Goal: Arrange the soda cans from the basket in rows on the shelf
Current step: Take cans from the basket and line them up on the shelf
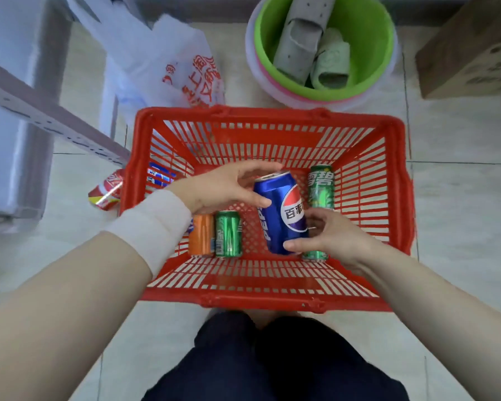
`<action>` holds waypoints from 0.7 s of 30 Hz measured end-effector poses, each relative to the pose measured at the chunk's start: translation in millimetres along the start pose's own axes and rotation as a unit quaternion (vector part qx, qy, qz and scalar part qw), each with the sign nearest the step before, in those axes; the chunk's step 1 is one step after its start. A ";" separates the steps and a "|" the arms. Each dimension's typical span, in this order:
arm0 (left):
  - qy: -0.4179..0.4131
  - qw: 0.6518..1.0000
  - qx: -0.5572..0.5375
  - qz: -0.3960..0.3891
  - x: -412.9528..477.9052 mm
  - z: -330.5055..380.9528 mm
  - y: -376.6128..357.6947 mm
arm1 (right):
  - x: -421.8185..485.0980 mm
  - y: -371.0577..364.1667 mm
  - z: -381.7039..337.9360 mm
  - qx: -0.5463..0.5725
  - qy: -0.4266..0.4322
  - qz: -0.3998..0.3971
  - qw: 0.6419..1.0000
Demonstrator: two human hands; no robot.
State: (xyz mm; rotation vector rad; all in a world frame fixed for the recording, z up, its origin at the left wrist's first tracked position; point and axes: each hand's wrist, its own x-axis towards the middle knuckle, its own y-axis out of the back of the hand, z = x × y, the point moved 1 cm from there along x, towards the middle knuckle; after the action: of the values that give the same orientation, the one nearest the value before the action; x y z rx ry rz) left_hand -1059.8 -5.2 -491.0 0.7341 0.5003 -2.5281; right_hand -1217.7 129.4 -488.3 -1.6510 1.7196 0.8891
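Both hands hold one Pepsi can (281, 212) above the bottom of the red basket (261, 298), which stands on the tiled floor (460, 212). The can is tilted, its top pointing away from the person. The left hand (223, 186) curls over the can's upper end, thumb on its side and fingers arched past the rim. The right hand (333, 235) grips the lower end, thumb across the front and the other fingers behind. A white wrap (154, 227) covers the left wrist.

On the basket bottom an orange can (201, 238) and a green can (228, 234) lie side by side, touching, near the front left. A second green can (321, 183) lies at the back right, just beside the Pepsi can. A third green can (315, 255) shows only its end beneath the right hand. A blue can (159, 176) lies by the left wall, partly hidden by the left wrist.

Outside, a red can (107, 192) lies on the floor against the basket's left side. The grey metal shelf (49, 120) stands to the left. Behind the basket are a white bag (168, 53) with red print, a green bucket (370, 53) holding slippers (301, 39), and a cardboard box (475, 47). Dark trousers (272, 357) show at the bottom edge
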 end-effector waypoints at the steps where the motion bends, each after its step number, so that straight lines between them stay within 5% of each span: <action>1: -0.009 0.999 -0.034 0.023 -19.9 14.8 -11.0 | -24.2 -0.8 -13.5 0.009 0.005 0.012 1.000; 6: -0.041 0.974 -0.178 0.131 -118.4 105.2 -68.3 | -148.7 -3.5 -90.8 0.022 0.045 0.048 0.998; 12: -0.052 0.955 -0.178 0.230 -215.2 225.1 -122.0 | -283.8 -5.9 -180.9 -0.089 0.107 0.111 0.984; 21: -0.132 0.951 -0.161 0.229 -324.1 376.8 -154.9 | -430.8 22.3 -295.9 -0.083 0.192 0.040 0.977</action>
State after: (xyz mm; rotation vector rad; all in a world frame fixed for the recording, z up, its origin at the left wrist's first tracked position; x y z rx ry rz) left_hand -1049.2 56.3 25.9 0.3328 0.5556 -2.0051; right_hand -1205.0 154.4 34.0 -1.9786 2.0259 0.8045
